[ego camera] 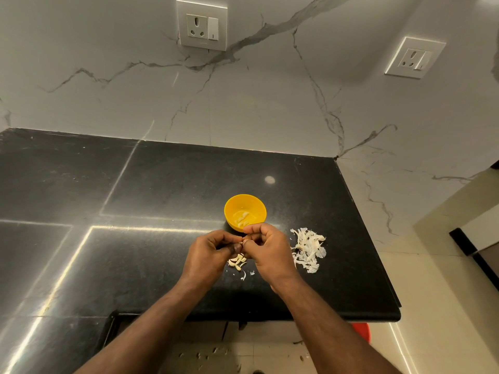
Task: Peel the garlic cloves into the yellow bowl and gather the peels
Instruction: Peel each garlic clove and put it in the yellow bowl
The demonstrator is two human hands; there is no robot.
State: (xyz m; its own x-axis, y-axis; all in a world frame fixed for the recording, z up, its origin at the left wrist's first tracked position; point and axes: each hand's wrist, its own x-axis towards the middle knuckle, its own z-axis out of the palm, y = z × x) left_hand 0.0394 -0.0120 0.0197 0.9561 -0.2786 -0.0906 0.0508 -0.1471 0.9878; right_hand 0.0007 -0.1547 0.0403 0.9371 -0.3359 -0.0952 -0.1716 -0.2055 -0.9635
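Pale garlic clove [241,242], barely visible, is pinched between the fingers [237,248] of two bare hands meeting above a black stone tabletop [162,184]. The left hand [208,252] and the right hand [266,249] both curl tightly around the clove, their thumbs and fingertips touching at its skin. Just beyond the fingers stands a yellow bowl [256,205] with a few peeled cloves [244,217] lying at its bottom; the right hand's knuckles overlap the bowl's near rim. Directly below the fingers, on the tabletop, lies a small cluster of unpeeled cloves [237,261], with a couple of stray flakes [244,275] of skin a little nearer the person. To the right of the right hand, near the tabletop's edge, a loose heap of white peels [307,251] is spread out. Behind everything rises a white marble wall [270,103] with grey veins, carrying two power sockets [201,25].
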